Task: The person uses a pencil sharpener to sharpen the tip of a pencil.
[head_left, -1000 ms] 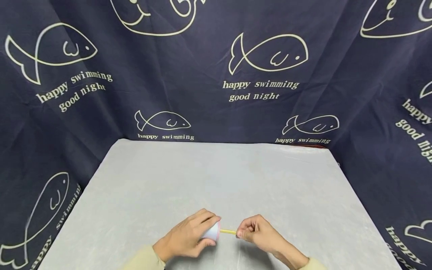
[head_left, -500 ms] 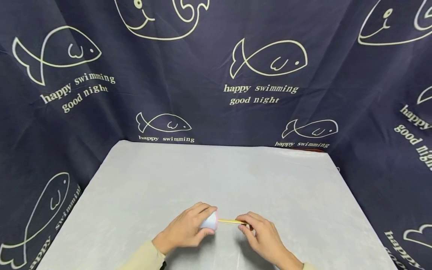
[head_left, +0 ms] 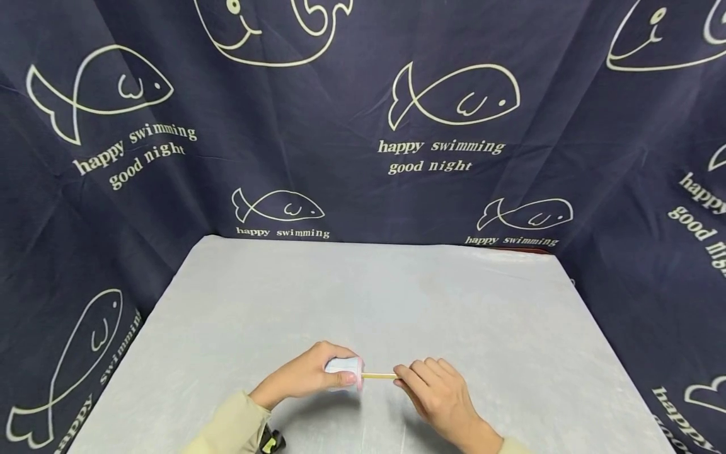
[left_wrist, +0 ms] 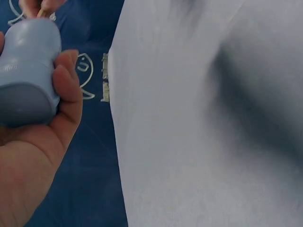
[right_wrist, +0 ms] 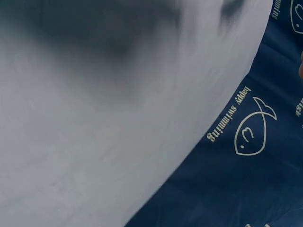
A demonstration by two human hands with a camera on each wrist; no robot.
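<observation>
My left hand (head_left: 303,376) grips a light blue pencil sharpener (head_left: 342,364) with a pink end, held sideways above the table. Its thumb lies along the near side, close to the pink rim. In the left wrist view the sharpener's blue body (left_wrist: 29,59) narrows at the middle, and fingers wrap round it. A yellow pencil (head_left: 379,376) runs from the pink end to the right, its tip hidden inside the sharpener. My right hand (head_left: 439,394) holds the pencil's other end, fingers curled over it and covering that end. Only a sliver of a hand shows at the right wrist view's edge.
A pale grey cloth covers the table (head_left: 368,290). Dark blue curtains (head_left: 351,151) printed with fish and lettering hang behind it and on both sides. A black strap (head_left: 272,440) shows below the left sleeve (head_left: 229,425).
The left hand has turned the sharpener, bringing its thumb and more of the blue body into view. The right hand has shifted from a fingertip pinch to fingers curled over the pencil.
</observation>
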